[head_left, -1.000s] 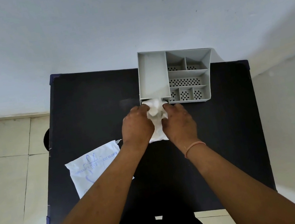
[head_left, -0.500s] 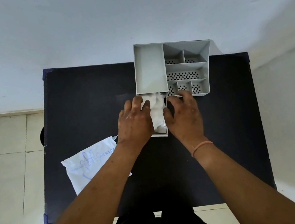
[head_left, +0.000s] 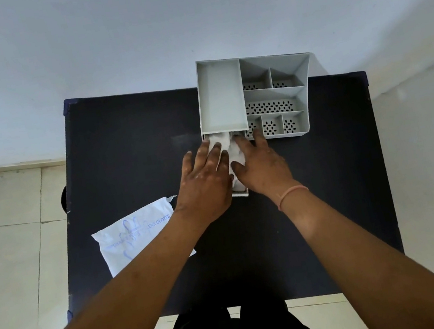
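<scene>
A grey plastic organiser (head_left: 253, 97) with several compartments stands at the far edge of the black table (head_left: 127, 157). Its small drawer (head_left: 240, 193) is pulled out toward me from under the left compartment. A crumpled white wad of thin material (head_left: 231, 147) lies in the drawer. My left hand (head_left: 203, 178) lies flat over the wad with straight fingers pressing it down. My right hand (head_left: 262, 165) presses on it from the right side, fingers extended. Most of the drawer is hidden under my hands.
A flat white packet printed with blue glove outlines and lettering (head_left: 138, 234) lies on the table's left side, partly under my left forearm. A wall rises right behind the organiser. Tiled floor (head_left: 4, 230) surrounds the table.
The wad was held up between both hands a second ago. Both hands have since flattened out and pushed it down into the pulled-out drawer.
</scene>
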A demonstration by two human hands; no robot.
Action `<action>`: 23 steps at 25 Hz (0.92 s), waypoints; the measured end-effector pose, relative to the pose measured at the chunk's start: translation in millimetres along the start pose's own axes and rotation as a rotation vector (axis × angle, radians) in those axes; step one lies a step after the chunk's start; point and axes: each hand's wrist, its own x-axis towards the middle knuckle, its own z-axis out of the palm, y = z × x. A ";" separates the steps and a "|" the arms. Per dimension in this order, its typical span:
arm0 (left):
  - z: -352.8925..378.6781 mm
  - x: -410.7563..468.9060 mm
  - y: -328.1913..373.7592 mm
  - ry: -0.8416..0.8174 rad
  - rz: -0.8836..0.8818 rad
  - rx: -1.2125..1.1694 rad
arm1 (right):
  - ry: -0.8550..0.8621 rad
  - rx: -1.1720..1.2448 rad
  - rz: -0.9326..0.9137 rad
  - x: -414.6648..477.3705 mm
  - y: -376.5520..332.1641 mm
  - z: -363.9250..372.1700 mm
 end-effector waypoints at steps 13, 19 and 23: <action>9.8 -16.3 0.6 -0.229 -0.047 0.048 | 0.349 -0.177 -0.128 -38.6 -7.2 6.2; 14.1 -16.2 2.2 -0.159 -0.012 0.028 | 0.045 -0.258 -0.243 -46.4 -10.8 23.4; 16.0 -9.3 2.0 -0.059 -0.040 -0.020 | 0.226 -0.268 -0.282 -49.6 0.5 21.5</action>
